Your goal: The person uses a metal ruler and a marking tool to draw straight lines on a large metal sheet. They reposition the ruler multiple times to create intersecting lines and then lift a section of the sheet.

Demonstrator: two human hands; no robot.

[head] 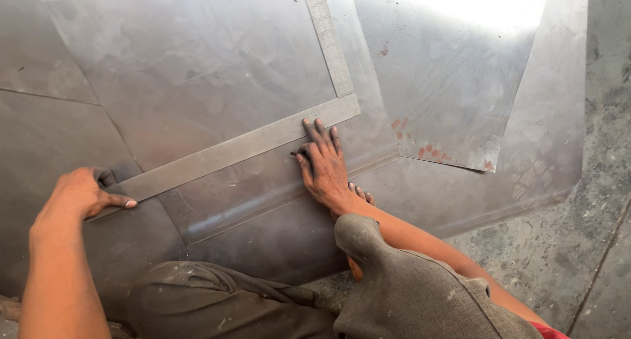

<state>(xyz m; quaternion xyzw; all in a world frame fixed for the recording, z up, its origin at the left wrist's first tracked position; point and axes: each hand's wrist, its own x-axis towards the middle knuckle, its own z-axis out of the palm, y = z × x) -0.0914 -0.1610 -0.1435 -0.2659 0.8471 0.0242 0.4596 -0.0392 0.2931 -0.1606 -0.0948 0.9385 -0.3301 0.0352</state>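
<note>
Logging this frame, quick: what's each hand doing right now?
Left hand: pressing down the end of the steel square.
Right hand: fingers flat against the square's edge, a small dark tool possibly pinched.

Square's (263,138) upright arm cut off above

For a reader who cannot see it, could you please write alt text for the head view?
A person's left hand presses one end of a metal L-shaped square flat on overlapping metal sheets, while the right hand rests against its long edge near the corner.
</note>
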